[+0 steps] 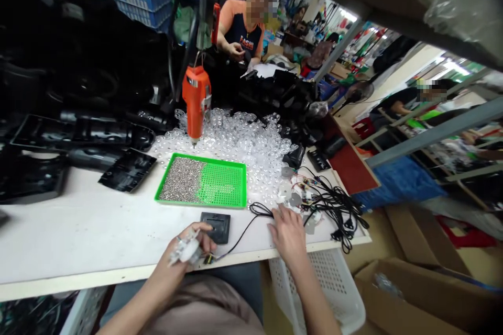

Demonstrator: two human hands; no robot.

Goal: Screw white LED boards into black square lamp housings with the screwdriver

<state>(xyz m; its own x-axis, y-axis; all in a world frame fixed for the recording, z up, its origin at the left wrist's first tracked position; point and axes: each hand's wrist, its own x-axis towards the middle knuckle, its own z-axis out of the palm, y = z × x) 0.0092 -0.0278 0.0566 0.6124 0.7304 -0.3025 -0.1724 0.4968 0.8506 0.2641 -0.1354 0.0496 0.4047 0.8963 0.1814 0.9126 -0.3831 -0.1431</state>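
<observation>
My left hand [194, 241] is closed around a whitish, partly clear plastic part [185, 251] near the table's front edge. From beside its fingers a thin black cable [240, 238] runs right to a small coil. A flat dark square block [220, 226] lies just past those fingertips. My right hand [288, 227] rests palm down with fingers apart, at the coil's end and the near side of a heap of small wired parts [301, 193]. Its fingertips partly hide what lies under them.
An orange electric screwdriver [195, 99] hangs above a green tray [244, 186] of small metal screws. Clear plastic discs [239, 136] are heaped behind it. Black housings [128, 170] lie left, black cables [334, 204] right. A white basket [341, 282] stands below; a person [243, 26] sits opposite.
</observation>
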